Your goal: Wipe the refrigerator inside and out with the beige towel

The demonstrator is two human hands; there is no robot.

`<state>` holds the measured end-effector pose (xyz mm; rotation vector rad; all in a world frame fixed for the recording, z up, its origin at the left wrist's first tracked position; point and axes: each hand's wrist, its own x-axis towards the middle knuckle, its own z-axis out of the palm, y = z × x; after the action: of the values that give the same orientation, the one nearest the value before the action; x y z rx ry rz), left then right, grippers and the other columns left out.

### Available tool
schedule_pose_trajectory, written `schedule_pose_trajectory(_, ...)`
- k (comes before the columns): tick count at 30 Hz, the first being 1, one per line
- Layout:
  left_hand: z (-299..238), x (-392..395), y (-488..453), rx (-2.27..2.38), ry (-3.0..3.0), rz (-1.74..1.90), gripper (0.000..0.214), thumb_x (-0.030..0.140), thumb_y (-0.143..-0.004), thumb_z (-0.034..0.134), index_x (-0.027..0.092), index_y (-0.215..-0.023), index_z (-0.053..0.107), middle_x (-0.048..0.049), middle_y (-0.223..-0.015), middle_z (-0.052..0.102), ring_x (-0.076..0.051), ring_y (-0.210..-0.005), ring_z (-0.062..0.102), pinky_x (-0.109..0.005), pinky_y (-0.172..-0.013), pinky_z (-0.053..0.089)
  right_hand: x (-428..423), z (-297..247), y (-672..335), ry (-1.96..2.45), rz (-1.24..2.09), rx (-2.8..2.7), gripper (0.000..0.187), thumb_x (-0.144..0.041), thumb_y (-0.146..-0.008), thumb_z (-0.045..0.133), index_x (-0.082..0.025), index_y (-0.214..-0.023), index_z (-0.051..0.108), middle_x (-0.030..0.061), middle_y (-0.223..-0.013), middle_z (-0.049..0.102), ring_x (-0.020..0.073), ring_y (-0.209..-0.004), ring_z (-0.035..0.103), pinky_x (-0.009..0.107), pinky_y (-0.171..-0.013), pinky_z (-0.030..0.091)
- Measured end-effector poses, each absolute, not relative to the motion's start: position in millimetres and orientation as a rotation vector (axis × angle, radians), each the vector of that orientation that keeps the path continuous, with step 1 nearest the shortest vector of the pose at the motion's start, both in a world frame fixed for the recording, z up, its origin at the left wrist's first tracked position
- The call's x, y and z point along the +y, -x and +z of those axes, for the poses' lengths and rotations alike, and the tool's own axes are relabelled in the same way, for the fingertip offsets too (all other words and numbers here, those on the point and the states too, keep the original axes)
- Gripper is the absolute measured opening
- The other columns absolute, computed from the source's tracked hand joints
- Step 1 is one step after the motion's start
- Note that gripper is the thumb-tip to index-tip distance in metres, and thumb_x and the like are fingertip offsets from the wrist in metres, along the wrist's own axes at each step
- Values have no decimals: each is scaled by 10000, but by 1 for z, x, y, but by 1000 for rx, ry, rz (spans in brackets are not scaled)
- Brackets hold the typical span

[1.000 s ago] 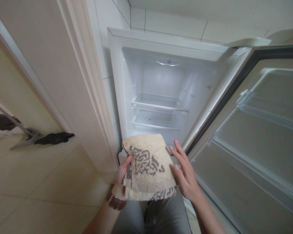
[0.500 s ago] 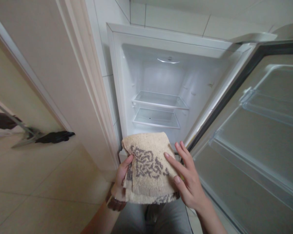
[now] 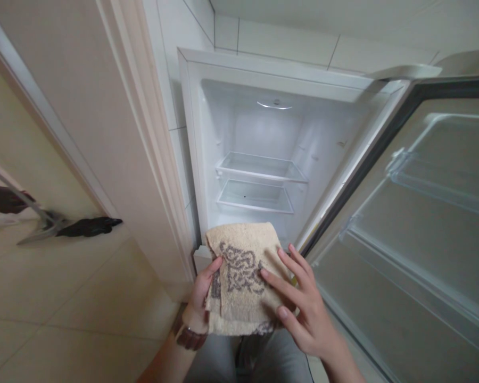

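A folded beige towel [image 3: 243,303] with a dark brown pattern is held up before the fridge opening. My left hand [image 3: 203,284] grips its left edge, thumb on the front and the other fingers hidden behind. Over the towel's right side, my right hand [image 3: 301,298] is spread, its fingers apart and the fingertips at or just above the cloth; contact is hard to make out. Behind it stands the fridge [image 3: 263,133], with two clear shelves [image 3: 263,167] inside. Its door [image 3: 415,213] is swung wide to the right.
Clear door racks [image 3: 423,260] line the inner side of the door. At left rises a pale door frame [image 3: 143,133]. Beyond it a broom-like tool [image 3: 35,229] and a black plastic bag [image 3: 90,227] lie on the tiled floor [image 3: 104,298].
My right hand has shifted slightly left and further over the towel. The towel and my left hand sit a little further right and lower. The view has tilted slightly.
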<state>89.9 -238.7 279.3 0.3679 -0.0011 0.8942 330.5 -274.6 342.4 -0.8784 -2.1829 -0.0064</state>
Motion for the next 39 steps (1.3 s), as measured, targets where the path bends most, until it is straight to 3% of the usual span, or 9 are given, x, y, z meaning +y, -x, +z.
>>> schedule_pose_trajectory(5,279,-239,-97,-76,-411,819,617,441,-1030,538,146,-1572,537,-171,-1395,698,-360,-1358,630,-516,-1269,351,-274,338,-333,1056,-19,-2124,574,-364,-1083,433,-359,-1654,371,10,-1731,307,303,-1633,208,571,-1249,357)
schedule_pose_trajectory(11,282,-240,-102,2,-363,770,653,487,-996,624,126,-1538,574,-175,-1352,721,-372,-1334,646,-513,-1242,388,-277,333,-333,899,-165,-2311,553,-378,-1056,473,-350,-1607,440,4,-1604,517,320,-1566,332,523,-1154,358)
schedule_pose_trajectory(17,261,-235,-99,129,-304,789,618,459,-992,647,98,-1492,613,-185,-1297,745,-372,-1285,680,-523,-1223,416,-274,322,-342,1041,-137,-2220,525,-333,-1035,542,-376,-1555,493,-14,-1573,543,312,-1504,375,500,-1117,360)
schedule_pose_trajectory(26,259,-231,-99,246,-257,811,558,400,-992,639,54,-1429,655,-184,-1149,794,-366,-1186,735,-514,-1181,471,-272,308,-351,1123,-41,-2102,468,-346,-1064,506,-389,-1530,510,4,-1544,554,296,-1435,423,502,-1089,384)
schedule_pose_trajectory(34,265,-234,-104,231,-264,815,569,394,-995,632,64,-1459,636,-175,-1187,787,-354,-1208,728,-496,-1198,455,-274,308,-349,1098,-39,-2134,479,-334,-1067,521,-373,-1544,489,-7,-1554,552,262,-1454,417,466,-1107,377)
schedule_pose_trajectory(39,267,-237,-104,261,-265,818,512,375,-985,650,38,-1368,692,-177,-1141,798,-346,-1211,727,-466,-1192,461,-272,307,-352,1114,-60,-2104,451,-329,-1070,510,-388,-1517,522,-7,-1541,570,258,-1416,486,448,-1078,389)
